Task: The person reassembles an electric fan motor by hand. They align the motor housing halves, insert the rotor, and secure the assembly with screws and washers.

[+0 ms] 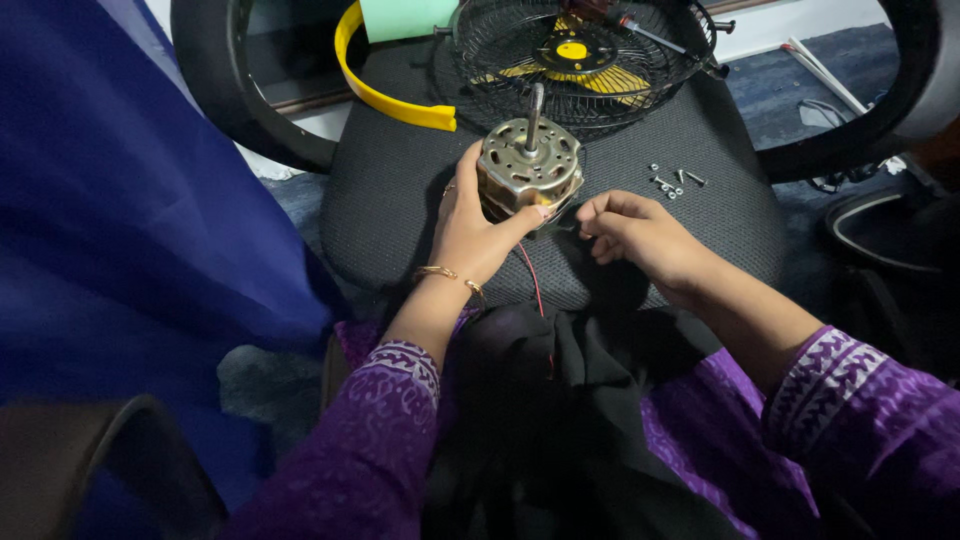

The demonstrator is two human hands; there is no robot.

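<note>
What the right hand (640, 235) pinches is hard to see; the left hand (478, 225) grips the fan motor (528, 168) from its left side.

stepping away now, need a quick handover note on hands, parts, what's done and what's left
Left hand grips the motor, upright on the chair seat, shaft up.
Right hand pinches something small at the motor's base; what it is cannot be told.
Screws lie loose on the seat; fan grille and yellow strip behind.
Done: motor is out of the fan.
Left: wire work, reassembly.
</note>
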